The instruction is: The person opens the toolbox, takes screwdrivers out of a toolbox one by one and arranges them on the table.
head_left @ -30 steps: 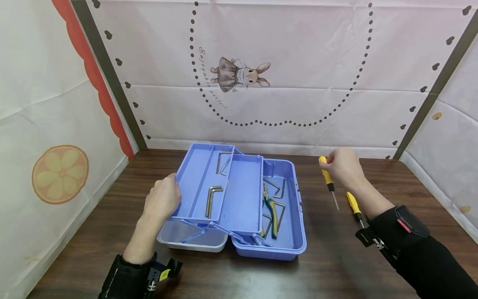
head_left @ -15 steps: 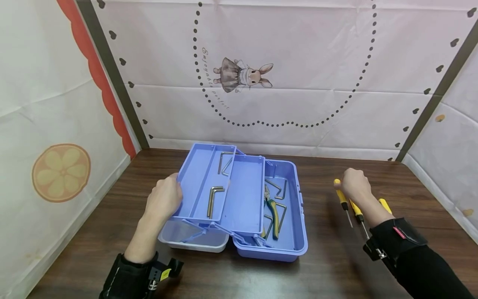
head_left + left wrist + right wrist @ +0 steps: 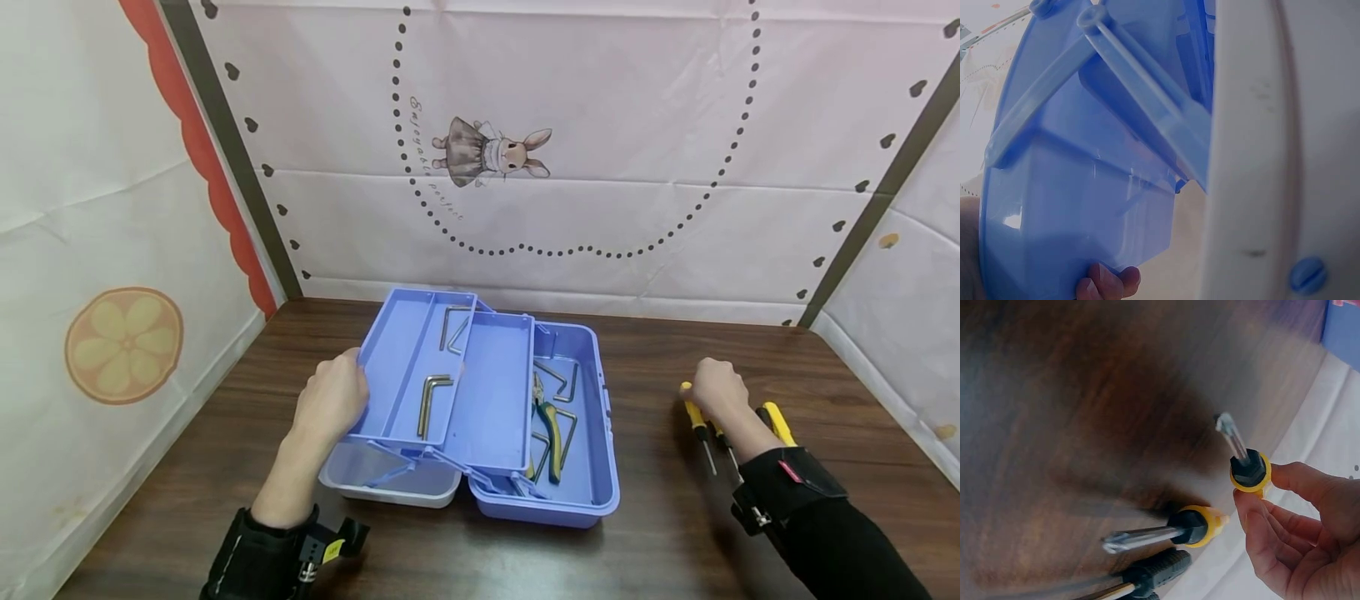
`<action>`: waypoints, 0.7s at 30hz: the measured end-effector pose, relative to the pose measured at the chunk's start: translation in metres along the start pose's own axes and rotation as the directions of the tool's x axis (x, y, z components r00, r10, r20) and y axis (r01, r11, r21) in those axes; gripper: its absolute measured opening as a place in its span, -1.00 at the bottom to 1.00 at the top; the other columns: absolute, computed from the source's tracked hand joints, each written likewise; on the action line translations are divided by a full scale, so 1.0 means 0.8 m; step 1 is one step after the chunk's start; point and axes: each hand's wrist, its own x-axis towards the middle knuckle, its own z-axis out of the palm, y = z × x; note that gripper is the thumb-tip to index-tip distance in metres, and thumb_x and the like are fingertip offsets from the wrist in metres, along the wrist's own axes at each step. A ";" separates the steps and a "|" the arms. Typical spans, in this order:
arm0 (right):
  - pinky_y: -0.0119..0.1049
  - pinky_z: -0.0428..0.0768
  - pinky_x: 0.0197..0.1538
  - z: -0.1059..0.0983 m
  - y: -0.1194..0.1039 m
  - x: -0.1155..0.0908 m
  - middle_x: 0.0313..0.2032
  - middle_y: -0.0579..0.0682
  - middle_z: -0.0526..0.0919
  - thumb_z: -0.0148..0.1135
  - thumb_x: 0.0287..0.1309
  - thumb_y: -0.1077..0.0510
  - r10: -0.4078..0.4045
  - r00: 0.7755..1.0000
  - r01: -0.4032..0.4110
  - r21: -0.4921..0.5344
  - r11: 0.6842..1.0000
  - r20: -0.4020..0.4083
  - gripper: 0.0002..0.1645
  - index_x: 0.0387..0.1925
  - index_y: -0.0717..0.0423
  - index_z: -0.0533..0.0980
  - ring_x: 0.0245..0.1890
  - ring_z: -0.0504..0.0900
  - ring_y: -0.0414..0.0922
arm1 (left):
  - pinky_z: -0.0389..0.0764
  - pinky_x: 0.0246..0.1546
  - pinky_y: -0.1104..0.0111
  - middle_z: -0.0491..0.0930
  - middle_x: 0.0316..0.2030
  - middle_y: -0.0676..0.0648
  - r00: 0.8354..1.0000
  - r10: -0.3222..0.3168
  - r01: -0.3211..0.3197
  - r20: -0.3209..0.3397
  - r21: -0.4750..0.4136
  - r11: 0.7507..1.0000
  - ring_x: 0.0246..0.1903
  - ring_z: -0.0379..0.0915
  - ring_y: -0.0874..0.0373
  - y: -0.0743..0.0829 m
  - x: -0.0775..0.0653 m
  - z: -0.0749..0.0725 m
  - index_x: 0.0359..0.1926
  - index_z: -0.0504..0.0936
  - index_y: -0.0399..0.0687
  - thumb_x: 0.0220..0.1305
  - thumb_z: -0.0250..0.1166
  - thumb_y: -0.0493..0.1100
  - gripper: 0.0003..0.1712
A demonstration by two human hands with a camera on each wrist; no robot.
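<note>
A blue cantilever toolbox [image 3: 592,492] stands open on the brown table, its upper trays [image 3: 397,367] swung out to the left. My left hand [image 3: 330,402] grips the left edge of the top tray; its fingertips [image 3: 1107,281] curl under the tray's underside [image 3: 1085,206]. My right hand [image 3: 716,392] holds a yellow-handled screwdriver [image 3: 696,421] low over the table at the right, pinching its handle [image 3: 1252,475] with the tip pointing away. Two more screwdrivers lie beside it: a yellow-handled one [image 3: 1166,531] and a black-handled one [image 3: 1147,575].
Several hex keys [image 3: 429,400] lie in the trays and the box bottom, along with green-and-yellow pliers [image 3: 546,425]. A white lid part [image 3: 390,487] sits under the trays. Another yellow screwdriver [image 3: 776,421] lies right of my wrist. Cloth walls surround the table.
My right hand has carried the screwdriver down and toward me, from above the table's far right to just over the other screwdrivers. My left hand has stayed on the tray.
</note>
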 end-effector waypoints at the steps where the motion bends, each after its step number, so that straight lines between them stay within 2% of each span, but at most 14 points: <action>1: -0.27 0.42 -0.63 0.001 0.001 0.001 -0.67 0.14 0.46 0.14 0.02 0.16 0.001 1.000 -0.001 -0.003 1.000 0.005 -0.73 -0.48 0.37 0.40 -0.73 0.48 -0.07 | 0.47 -0.51 -0.02 0.47 -0.22 -0.49 1.000 -0.003 0.003 0.002 0.001 1.000 -0.38 0.49 -0.28 0.000 0.000 0.000 0.05 0.33 -0.49 0.23 -0.12 -0.32 -0.59; 12: -0.28 0.46 -0.64 0.006 0.000 0.007 -0.66 0.18 0.46 0.14 0.02 0.17 0.040 0.998 -0.039 -0.035 0.999 0.053 -0.72 -0.51 0.38 0.41 -0.74 0.52 -0.06 | 0.47 -0.52 -0.02 0.47 -0.21 -0.49 1.000 -0.011 0.011 0.008 0.005 1.000 -0.39 0.49 -0.26 0.002 0.000 -0.001 0.06 0.32 -0.49 0.23 -0.13 -0.32 -0.59; 17: -0.28 0.45 -0.63 0.005 -0.001 0.008 -0.68 0.16 0.46 0.15 0.04 0.12 0.070 0.996 -0.067 -0.057 0.996 0.048 -0.69 -0.53 0.36 0.41 -0.73 0.51 -0.05 | 0.48 -0.51 -0.02 0.45 -0.19 -0.50 1.000 -0.013 0.013 0.015 0.001 1.000 -0.37 0.49 -0.27 0.003 -0.001 -0.002 0.07 0.30 -0.51 0.23 -0.12 -0.33 -0.59; 21: -0.24 0.42 -0.63 -0.002 -0.007 -0.001 -0.71 0.14 0.49 0.15 0.08 0.09 0.029 0.999 -0.026 -0.068 0.997 0.034 -0.65 -0.54 0.36 0.44 -0.71 0.50 -0.03 | 0.48 -0.51 -0.02 0.46 -0.20 -0.50 1.000 -0.010 0.010 0.013 -0.001 1.000 -0.38 0.49 -0.27 0.003 -0.001 -0.002 0.06 0.31 -0.51 0.23 -0.13 -0.33 -0.59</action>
